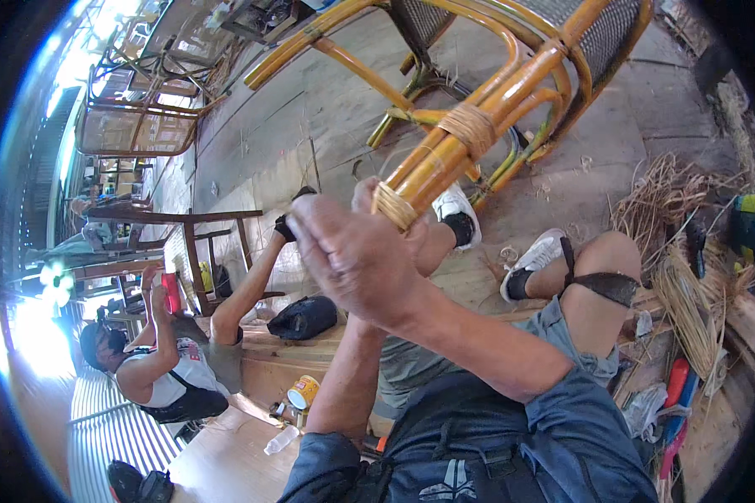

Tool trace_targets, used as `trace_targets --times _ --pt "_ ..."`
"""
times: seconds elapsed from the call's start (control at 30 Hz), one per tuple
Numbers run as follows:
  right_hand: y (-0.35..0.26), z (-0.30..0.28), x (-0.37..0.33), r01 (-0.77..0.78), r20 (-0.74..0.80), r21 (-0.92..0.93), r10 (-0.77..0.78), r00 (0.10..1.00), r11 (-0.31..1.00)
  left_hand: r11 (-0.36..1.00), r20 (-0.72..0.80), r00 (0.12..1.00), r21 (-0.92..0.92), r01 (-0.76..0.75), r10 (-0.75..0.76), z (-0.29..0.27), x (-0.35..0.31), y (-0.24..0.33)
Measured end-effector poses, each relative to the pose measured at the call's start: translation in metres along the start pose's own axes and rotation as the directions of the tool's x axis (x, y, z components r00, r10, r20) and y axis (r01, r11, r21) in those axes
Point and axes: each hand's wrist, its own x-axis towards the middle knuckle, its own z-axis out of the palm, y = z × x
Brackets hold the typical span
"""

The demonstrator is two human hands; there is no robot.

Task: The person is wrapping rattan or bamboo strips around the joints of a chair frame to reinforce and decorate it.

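A glossy orange-brown rattan chair (503,105) lies tipped, its bundled poles pointing down toward me. Pale cane binding (392,207) wraps the near end of the poles, and a wider cane wrap (466,131) sits farther up. Closed beside the near end is my right hand (352,260), its forearm crossing over the left one; what its fingers hold is hidden. My left hand (364,196) is mostly covered by the right, with a few fingers showing around the bound poles. A thin loose strand arcs near the binding.
Loose cane bundles (684,289) lie at the right, near red and blue handled tools (678,381). At left a co-worker (164,365) sits with raised hands. A black bag (302,318), yellow can (303,391) and plastic bottle (282,440) stand or lie between us. Dark wooden furniture (189,220) stands behind.
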Motion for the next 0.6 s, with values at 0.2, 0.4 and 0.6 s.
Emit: trace_targets --times 0.2,0.4,0.6 --pt "-0.009 -0.003 0.002 0.208 0.057 0.071 -0.212 0.976 0.976 0.997 0.064 0.996 -0.033 -0.063 0.065 -0.005 0.006 -0.021" --pt "-0.067 0.007 -0.007 0.300 0.126 0.195 -0.327 0.937 0.934 0.995 0.086 0.994 0.070 -0.070 0.064 -0.011 0.003 -0.012" --pt "-0.053 0.007 -0.014 0.294 0.213 0.088 -0.307 0.928 0.952 0.996 0.107 0.993 -0.074 -0.050 0.058 -0.011 -0.001 -0.007"
